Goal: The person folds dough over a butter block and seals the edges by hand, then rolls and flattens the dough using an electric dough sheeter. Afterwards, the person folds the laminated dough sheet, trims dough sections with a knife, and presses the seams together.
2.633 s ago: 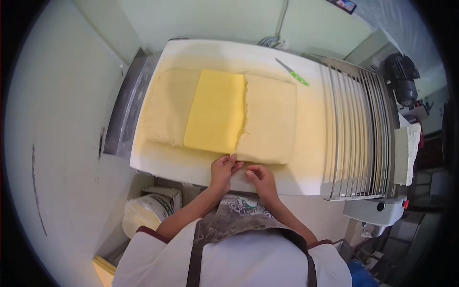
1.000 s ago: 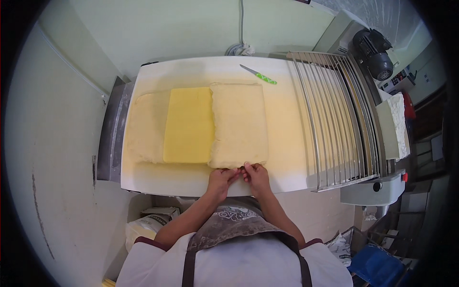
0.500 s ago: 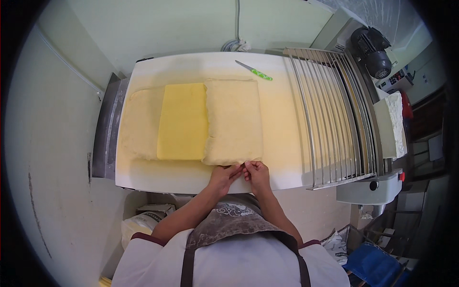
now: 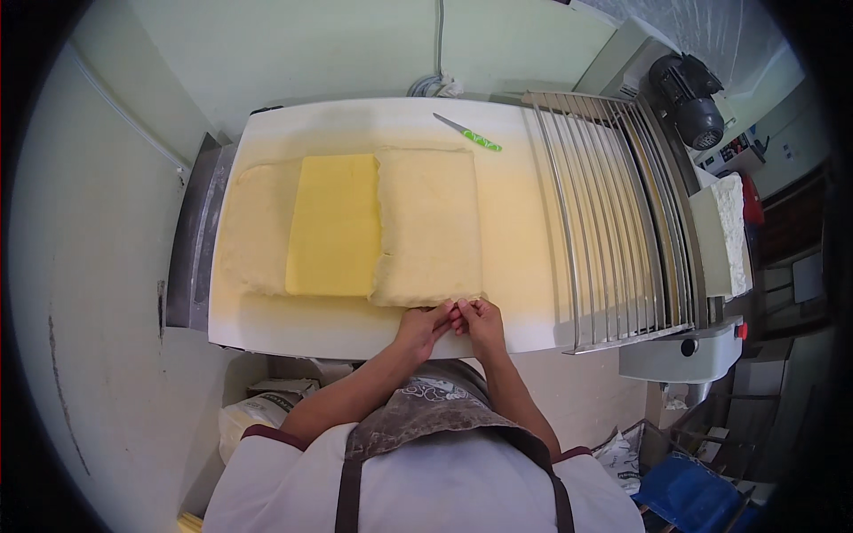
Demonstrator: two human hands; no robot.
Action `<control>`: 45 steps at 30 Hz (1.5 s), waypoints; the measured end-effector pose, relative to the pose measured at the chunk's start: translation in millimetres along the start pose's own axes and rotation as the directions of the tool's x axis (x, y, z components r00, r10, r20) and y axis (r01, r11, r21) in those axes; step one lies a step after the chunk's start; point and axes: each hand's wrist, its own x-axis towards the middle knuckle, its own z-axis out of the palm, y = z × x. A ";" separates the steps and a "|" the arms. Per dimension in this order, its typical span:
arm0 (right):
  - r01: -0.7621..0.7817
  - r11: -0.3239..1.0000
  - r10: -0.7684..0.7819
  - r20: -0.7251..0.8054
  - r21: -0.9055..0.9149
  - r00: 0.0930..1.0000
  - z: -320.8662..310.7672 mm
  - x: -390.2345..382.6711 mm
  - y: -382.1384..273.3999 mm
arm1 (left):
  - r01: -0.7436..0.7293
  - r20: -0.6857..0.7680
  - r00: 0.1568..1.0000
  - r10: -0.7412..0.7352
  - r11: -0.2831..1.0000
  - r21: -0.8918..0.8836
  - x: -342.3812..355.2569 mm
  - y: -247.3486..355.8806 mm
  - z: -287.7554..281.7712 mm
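Note:
A pale dough sheet (image 4: 253, 226) lies on the white belt (image 4: 293, 324) of a dough sheeter. A yellow butter slab (image 4: 333, 222) rests on its middle. The right part of the dough (image 4: 431, 226) is folded over the slab's right side. My left hand (image 4: 424, 326) and my right hand (image 4: 480, 322) meet at the near edge of that folded flap, close to its right corner, fingertips pinching the dough edge together.
A knife with a green handle (image 4: 471, 133) lies at the far side of the belt. A metal guard grille (image 4: 604, 213) covers the rollers on the right, with a black motor (image 4: 689, 98) behind. A bag (image 4: 244, 417) stands on the floor at lower left.
The dough's right part has been brought over the butter, leaving less yellow showing. My hands have shifted right along the near dough edge, still pinching it.

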 end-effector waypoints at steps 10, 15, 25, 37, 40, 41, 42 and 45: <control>-0.112 0.989 0.120 0.085 -0.094 0.989 -19.4 13.0 -1.3 | -0.136 -0.083 0.987 0.137 0.990 0.022 5.9 -8.4 5.1; -0.108 0.988 0.123 0.142 -0.107 0.982 -28.2 5.9 -9.6 | -0.152 -0.056 0.986 0.156 0.987 0.057 4.5 -7.8 4.9; -0.057 0.996 0.069 0.174 -0.070 0.982 -33.2 12.8 -4.9 | -0.120 -0.036 0.991 0.127 0.983 0.139 -1.3 -3.1 3.8; 0.003 0.930 0.078 0.205 -0.368 0.976 -35.9 18.3 -22.5 | -0.144 -0.134 0.978 0.161 0.982 0.125 -6.3 -6.4 11.0; -0.190 0.958 0.227 0.159 -0.215 0.961 -33.1 17.1 -19.8 | -0.141 -0.105 0.982 0.155 0.982 0.125 -9.8 -6.7 12.7; -0.150 0.960 0.188 0.150 -0.238 0.971 -32.7 16.7 -18.2 | -0.128 -0.120 0.982 0.146 0.981 0.146 -10.1 -6.5 13.2; -0.157 0.975 0.186 0.190 -0.158 0.964 -31.9 16.5 -16.1 | -0.134 -0.097 0.984 0.148 0.981 0.139 -9.7 -6.5 13.7; -0.152 0.985 0.165 0.200 -0.082 0.966 -27.3 17.0 -9.2 | -0.141 -0.083 0.984 0.155 0.978 0.154 -5.4 -6.2 15.4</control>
